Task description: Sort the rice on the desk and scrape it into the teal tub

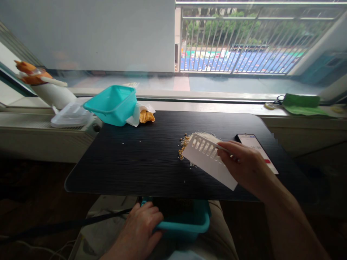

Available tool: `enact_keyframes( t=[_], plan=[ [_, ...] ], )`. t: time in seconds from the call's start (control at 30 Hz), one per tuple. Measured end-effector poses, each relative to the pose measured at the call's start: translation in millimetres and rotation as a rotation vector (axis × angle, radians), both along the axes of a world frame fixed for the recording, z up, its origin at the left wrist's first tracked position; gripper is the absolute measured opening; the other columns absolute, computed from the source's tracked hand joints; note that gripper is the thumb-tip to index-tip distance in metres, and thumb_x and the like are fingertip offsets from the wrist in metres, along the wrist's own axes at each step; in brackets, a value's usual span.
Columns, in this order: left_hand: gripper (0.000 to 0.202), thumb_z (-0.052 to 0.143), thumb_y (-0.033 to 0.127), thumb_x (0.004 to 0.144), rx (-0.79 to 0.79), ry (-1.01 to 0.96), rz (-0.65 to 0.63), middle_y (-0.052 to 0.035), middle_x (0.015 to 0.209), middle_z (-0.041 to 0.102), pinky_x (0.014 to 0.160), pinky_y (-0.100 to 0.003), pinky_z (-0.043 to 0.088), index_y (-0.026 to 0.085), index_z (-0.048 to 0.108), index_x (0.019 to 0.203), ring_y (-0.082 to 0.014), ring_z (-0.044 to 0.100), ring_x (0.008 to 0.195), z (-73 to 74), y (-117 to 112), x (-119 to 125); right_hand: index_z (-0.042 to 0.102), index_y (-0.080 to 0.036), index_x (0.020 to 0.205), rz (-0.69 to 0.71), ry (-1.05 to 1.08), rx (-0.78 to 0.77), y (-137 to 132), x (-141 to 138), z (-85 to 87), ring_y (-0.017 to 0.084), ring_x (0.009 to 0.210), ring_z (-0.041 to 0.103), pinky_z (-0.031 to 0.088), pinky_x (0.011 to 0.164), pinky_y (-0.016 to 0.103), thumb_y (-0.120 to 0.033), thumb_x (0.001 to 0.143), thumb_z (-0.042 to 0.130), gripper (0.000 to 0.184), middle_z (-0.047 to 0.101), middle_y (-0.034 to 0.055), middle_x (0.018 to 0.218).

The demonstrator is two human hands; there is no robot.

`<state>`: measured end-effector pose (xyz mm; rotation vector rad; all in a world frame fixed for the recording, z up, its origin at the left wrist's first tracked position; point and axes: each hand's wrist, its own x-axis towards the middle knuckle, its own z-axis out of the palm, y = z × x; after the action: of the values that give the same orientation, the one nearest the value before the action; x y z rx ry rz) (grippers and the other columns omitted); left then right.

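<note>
Your right hand grips the white scraper against what looks like rice; your left hand clasps the teal tub below.

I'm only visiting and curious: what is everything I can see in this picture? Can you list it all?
table: one, black, centre, below the window.
grain pile: one, white with yellow kernels, on the table right of centre.
slotted scraper: one, white, tilted at the grain pile.
phone: one, black with a lit screen, table's right side.
upper tub: one, teal, tilted, table's far left corner.
lower tub: one, teal, below the table's near edge.
clear box: one, transparent, left of the upper tub.
green cloth: one, on the sill, far right.
left hand: one, grips the lower tub's rim.
right hand: one, holds the slotted scraper.
</note>
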<state>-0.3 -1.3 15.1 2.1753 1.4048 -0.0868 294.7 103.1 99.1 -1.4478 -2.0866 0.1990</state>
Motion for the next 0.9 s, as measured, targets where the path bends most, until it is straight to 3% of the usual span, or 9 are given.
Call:
enact_keyframes(
  t=[0.3, 0.47, 0.67, 0.9],
  plan=[
    [0.016, 0.061, 0.005, 0.076, -0.002, -0.005, 0.008, -0.002, 0.084, 0.067, 0.079, -0.038, 0.036, 0.02, 0.066, 0.078, -0.0236, 0.057, 0.088, 0.3, -0.6, -2.5, 0.069, -0.022, 0.099, 0.067, 0.059, -0.055, -9.1, -0.7, 6.1, 0.014, 0.064, 0.061, 0.046, 0.057, 0.023, -0.022, 0.094, 0.052, 0.018, 0.069, 0.0027, 0.085],
    [0.015, 0.063, 0.006, 0.077, -0.012, 0.003, 0.017, -0.0023, 0.086, 0.067, 0.081, -0.038, 0.037, 0.02, 0.065, 0.079, -0.024, 0.058, 0.09, 3.0, -2.1, -6.5, 0.068, -0.022, 0.105, 0.201, 0.089, -0.124, -10.3, -18.3, 4.1, 0.016, 0.08, 0.065, 0.048, 0.066, 0.025, -0.022, 0.096, 0.052, 0.019, 0.07, 0.0043, 0.097],
    [0.014, 0.062, 0.006, 0.077, 0.019, 0.055, 0.03, -0.0022, 0.084, 0.068, 0.082, -0.039, 0.037, 0.02, 0.065, 0.079, -0.0239, 0.058, 0.089, 6.0, -4.4, -17.6, 0.068, -0.02, 0.105, 0.292, 0.104, -0.096, -4.1, -41.2, 6.3, 0.019, 0.09, 0.065, 0.049, 0.077, 0.03, -0.017, 0.095, 0.05, 0.021, 0.071, 0.0081, 0.102],
    [0.012, 0.062, 0.008, 0.079, -0.006, 0.076, 0.054, -0.0023, 0.084, 0.067, 0.079, -0.038, 0.037, 0.019, 0.065, 0.078, -0.023, 0.059, 0.089, 10.3, -4.1, -23.5, 0.067, -0.021, 0.105, 0.483, 0.058, -0.248, -29.5, -34.8, 14.0, 0.017, 0.083, 0.062, 0.048, 0.07, 0.027, -0.018, 0.097, 0.048, 0.021, 0.068, 0.0063, 0.095]
  ],
)
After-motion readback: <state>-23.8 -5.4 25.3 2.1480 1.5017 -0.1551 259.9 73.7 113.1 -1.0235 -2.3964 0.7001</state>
